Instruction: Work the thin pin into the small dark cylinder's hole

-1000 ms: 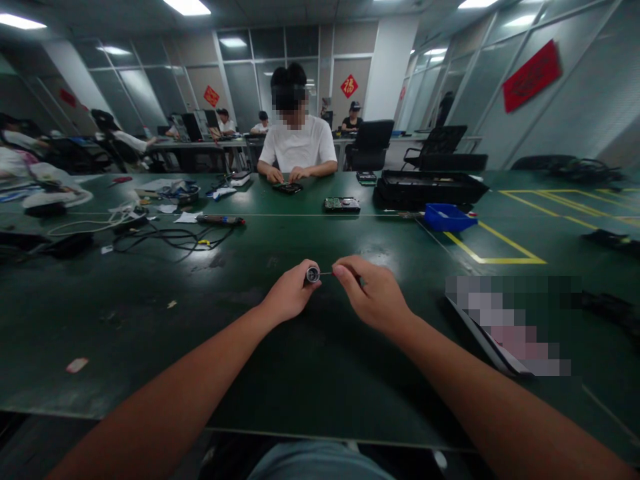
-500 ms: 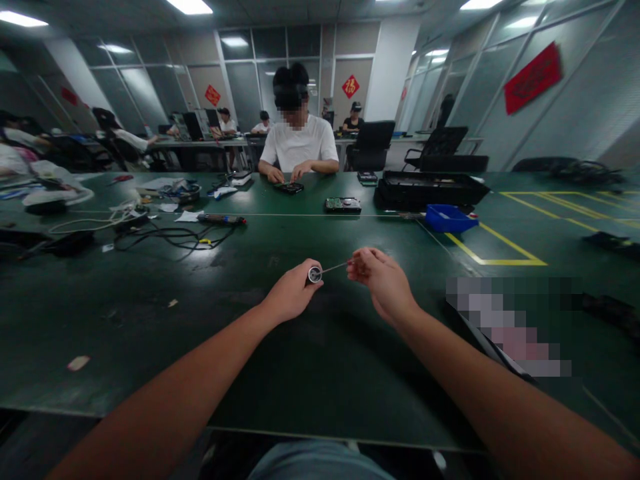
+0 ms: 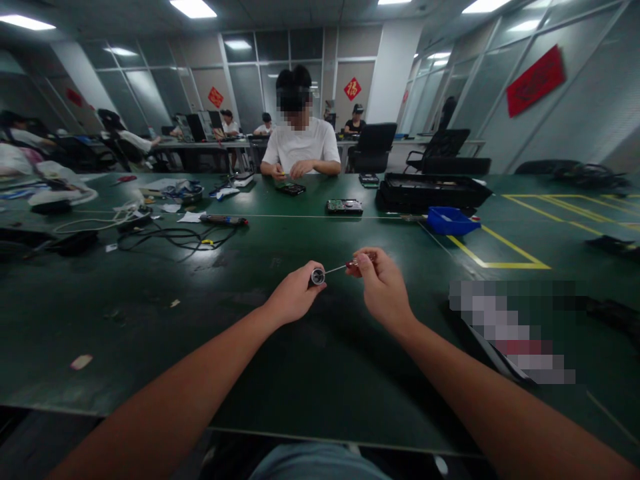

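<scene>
Green tabletop (image 3: 295, 373) spreads below; the left hand (image 3: 295, 293) wraps snugly round a silver-rimmed cylinder (image 3: 317, 275). At its three o'clock, the right hand (image 3: 383, 283) pinches a red-handled screwdriver (image 3: 353, 265), shaft toward nine o'clock.

Free tabletop (image 3: 320, 238) ahead, seemingly, to hard drive (image 3: 344, 207)

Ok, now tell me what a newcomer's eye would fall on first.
Probably the middle, where the left hand grips a cylinder and the right hand holds a red-handled tool, its shaft toward it. Next, likely the bright blue tray farther off to the right, then the red panel at upper right.
</scene>
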The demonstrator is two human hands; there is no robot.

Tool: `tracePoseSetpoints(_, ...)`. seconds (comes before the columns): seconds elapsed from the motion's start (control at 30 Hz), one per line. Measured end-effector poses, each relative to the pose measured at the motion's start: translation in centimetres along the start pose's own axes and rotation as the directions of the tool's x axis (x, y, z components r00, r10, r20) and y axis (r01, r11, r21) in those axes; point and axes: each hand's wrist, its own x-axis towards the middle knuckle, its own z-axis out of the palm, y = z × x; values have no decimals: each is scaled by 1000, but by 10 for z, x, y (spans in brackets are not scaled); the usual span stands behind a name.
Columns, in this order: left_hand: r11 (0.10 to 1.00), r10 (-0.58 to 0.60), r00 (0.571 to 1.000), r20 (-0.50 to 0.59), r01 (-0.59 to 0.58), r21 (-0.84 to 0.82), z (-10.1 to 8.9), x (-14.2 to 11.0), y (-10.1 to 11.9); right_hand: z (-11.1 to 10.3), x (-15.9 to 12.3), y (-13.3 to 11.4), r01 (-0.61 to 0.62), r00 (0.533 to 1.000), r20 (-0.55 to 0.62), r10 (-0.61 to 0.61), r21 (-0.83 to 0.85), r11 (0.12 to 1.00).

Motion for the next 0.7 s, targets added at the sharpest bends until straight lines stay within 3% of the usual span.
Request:
tracePoseSetpoints(0.1,1000,-12,1000,2,12,-6,1,0,-2,-2,0,-4,16,999,31,-15,-52,998)
tracePoseSetpoints(0.17,1000,-24,1000,-5,24,-6,1,1,-3,-4,-1,-8,40,998,47,-32,-174,984)
tracePoseSetpoints(0.33,1000,-30,999,-15,30,-1,0,1,-5,-8,-4,-14,107,993,10,-117,-492,864)
tracePoseSetpoints(0.7,1000,-26,1000,-8,26,0,-2,0,-4,-7,-9,-16,281,959,179,-217,-540,794)
